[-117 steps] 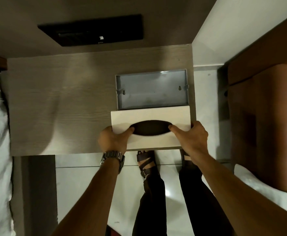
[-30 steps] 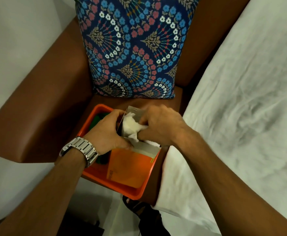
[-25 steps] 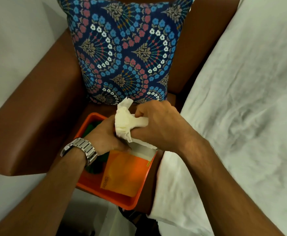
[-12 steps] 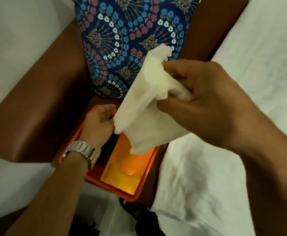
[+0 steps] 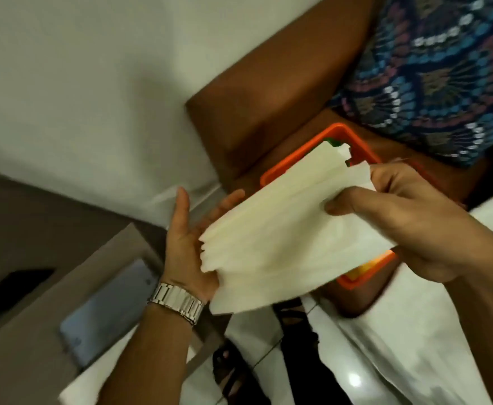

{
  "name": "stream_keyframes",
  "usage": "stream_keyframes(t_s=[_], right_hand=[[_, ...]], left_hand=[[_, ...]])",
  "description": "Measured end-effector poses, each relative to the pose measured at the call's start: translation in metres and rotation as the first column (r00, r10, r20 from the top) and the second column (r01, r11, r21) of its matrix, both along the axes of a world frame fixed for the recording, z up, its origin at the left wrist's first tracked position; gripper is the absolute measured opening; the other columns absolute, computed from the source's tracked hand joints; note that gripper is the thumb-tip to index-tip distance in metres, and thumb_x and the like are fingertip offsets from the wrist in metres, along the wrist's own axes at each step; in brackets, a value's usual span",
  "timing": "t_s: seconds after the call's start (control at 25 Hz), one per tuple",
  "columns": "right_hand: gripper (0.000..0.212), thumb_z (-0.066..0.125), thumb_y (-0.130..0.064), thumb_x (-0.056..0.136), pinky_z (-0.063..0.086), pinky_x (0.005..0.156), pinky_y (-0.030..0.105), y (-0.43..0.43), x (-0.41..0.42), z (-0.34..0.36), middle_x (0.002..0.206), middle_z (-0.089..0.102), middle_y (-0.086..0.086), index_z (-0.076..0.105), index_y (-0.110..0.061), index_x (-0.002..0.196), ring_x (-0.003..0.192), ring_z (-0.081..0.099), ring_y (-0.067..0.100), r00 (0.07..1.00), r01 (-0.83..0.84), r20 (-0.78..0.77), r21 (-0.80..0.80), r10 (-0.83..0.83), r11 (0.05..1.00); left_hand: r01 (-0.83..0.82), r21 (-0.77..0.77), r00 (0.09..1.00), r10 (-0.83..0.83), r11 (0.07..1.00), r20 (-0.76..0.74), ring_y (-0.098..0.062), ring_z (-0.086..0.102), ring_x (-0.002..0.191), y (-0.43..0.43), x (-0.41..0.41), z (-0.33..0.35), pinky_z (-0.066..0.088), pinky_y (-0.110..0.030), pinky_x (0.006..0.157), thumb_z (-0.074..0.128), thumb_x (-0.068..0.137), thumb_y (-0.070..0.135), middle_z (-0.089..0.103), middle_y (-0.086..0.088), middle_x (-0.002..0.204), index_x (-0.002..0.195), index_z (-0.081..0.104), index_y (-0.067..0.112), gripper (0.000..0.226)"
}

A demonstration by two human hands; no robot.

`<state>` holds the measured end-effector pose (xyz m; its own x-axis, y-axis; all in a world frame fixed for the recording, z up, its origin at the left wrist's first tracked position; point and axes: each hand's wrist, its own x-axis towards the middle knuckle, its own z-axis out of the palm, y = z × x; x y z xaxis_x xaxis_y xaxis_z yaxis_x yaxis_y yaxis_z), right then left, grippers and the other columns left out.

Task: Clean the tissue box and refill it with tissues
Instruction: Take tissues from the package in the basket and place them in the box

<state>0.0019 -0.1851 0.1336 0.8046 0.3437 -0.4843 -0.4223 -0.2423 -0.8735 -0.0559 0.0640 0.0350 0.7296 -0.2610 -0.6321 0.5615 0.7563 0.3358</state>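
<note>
A thick stack of folded white tissues (image 5: 280,232) hangs in the air at the middle of the head view. My right hand (image 5: 408,229) pinches its right end between thumb and fingers. My left hand (image 5: 189,247) lies flat and open-palmed against the stack's left end, a metal watch on its wrist. The grey open tissue box base (image 5: 108,311) rests on the wooden desk at the lower left, with its cream lid (image 5: 78,387) in front of it at the desk's near edge. Both are blurred.
An orange tray (image 5: 341,135) sits on the brown armchair (image 5: 262,103) behind the tissues, holding an orange packet. A blue patterned cushion (image 5: 438,71) leans at the upper right. White bedding (image 5: 414,346) fills the lower right. My sandalled feet show on the tiled floor.
My right hand has pulled the tissue stack clear of the orange packet. My left hand left the tray and now presses on the stack's end. The view has swung left, showing the desk.
</note>
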Motion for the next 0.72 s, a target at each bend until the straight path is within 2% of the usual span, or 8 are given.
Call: stream_keyframes(t_s=[0.08,0.16,0.28,0.36,0.44,0.52,0.6,0.72], right_hand=[[0.016,0.064,-0.008,0.082,0.06,0.078,0.053,0.048,-0.019,-0.003,0.094,0.08,0.016,0.077,-0.003,0.091,0.085,0.077,0.036,0.991,-0.131,-0.036,0.045,0.133,0.99],[0.019,0.063,-0.006,0.081,0.056,0.08,0.062,0.1,-0.042,-0.005,0.094,0.079,0.022,0.076,0.001,0.093,0.086,0.075,0.043,0.955,-0.281,-0.073,0.078,0.286,0.957],[0.022,0.062,-0.001,0.085,0.058,0.082,0.057,0.165,-0.073,-0.009,0.1,0.078,0.02,0.077,-0.002,0.101,0.091,0.076,0.04,0.851,-0.482,-0.15,0.158,0.503,0.862],[0.02,0.065,-0.004,0.089,0.061,0.085,0.05,0.198,-0.088,-0.013,0.105,0.078,0.017,0.077,-0.007,0.104,0.096,0.076,0.036,0.777,-0.559,-0.195,0.224,0.598,0.799],[0.02,0.067,-0.009,0.082,0.062,0.081,0.041,0.223,-0.097,-0.022,0.104,0.079,0.013,0.08,-0.014,0.097,0.094,0.077,0.03,0.748,-0.571,-0.229,0.256,0.623,0.78],[0.023,0.071,-0.009,0.072,0.063,0.073,0.032,0.242,-0.102,-0.04,0.101,0.08,0.01,0.081,-0.018,0.091,0.09,0.078,0.026,0.752,-0.546,-0.287,0.235,0.594,0.804],[0.033,0.077,-0.013,0.064,0.062,0.069,0.029,0.255,-0.105,-0.063,0.102,0.08,0.01,0.079,-0.015,0.097,0.09,0.077,0.024,0.769,-0.511,-0.336,0.19,0.544,0.838],[0.025,0.074,-0.017,0.068,0.063,0.064,0.028,0.267,-0.108,-0.1,0.096,0.081,0.001,0.079,-0.023,0.092,0.089,0.078,0.02,0.83,-0.372,-0.388,0.151,0.401,0.916]], left_hand=[[-0.116,0.007,0.992,0.116,0.993,-0.052,-0.036,0.057,0.127,0.042,-0.045,-0.007,0.047,-0.052,0.103,0.064,0.067,0.079,0.059,-0.015,0.14,0.14,0.056,0.015,0.097],[-0.242,0.025,0.968,0.243,0.97,-0.064,-0.037,0.052,0.132,0.085,-0.091,-0.012,0.038,-0.054,0.111,0.06,0.066,0.078,0.056,-0.016,0.143,0.141,0.053,0.016,0.098],[-0.356,0.079,0.931,0.361,0.931,-0.056,-0.036,0.049,0.135,0.136,-0.149,-0.015,0.026,-0.052,0.119,0.051,0.068,0.075,0.055,-0.016,0.144,0.137,0.056,0.013,0.093],[-0.35,0.039,0.935,0.352,0.936,-0.049,-0.033,0.055,0.13,0.153,-0.18,-0.015,0.037,-0.049,0.113,0.05,0.072,0.074,0.06,-0.014,0.139,0.129,0.065,0.012,0.086],[-0.328,-0.112,0.945,0.326,0.938,-0.035,-0.03,0.068,0.112,0.16,-0.204,-0.014,0.054,-0.044,0.096,0.057,0.077,0.07,0.071,-0.015,0.121,0.124,0.069,0.008,0.078],[-0.314,-0.256,0.945,0.327,0.914,0.008,-0.03,0.071,0.102,0.167,-0.221,-0.02,0.052,-0.038,0.095,0.054,0.085,0.067,0.074,-0.017,0.11,0.126,0.066,0.003,0.077],[-0.35,-0.27,0.923,0.38,0.897,0.064,-0.03,0.065,0.115,0.171,-0.234,-0.027,0.04,-0.037,0.106,0.043,0.087,0.072,0.069,-0.018,0.122,0.133,0.059,0.001,0.086],[-0.494,-0.176,0.867,0.498,0.851,-0.025,-0.035,0.062,0.122,0.178,-0.256,-0.047,0.05,-0.05,0.101,0.048,0.077,0.082,0.064,-0.016,0.133,0.137,0.058,0.012,0.093]])
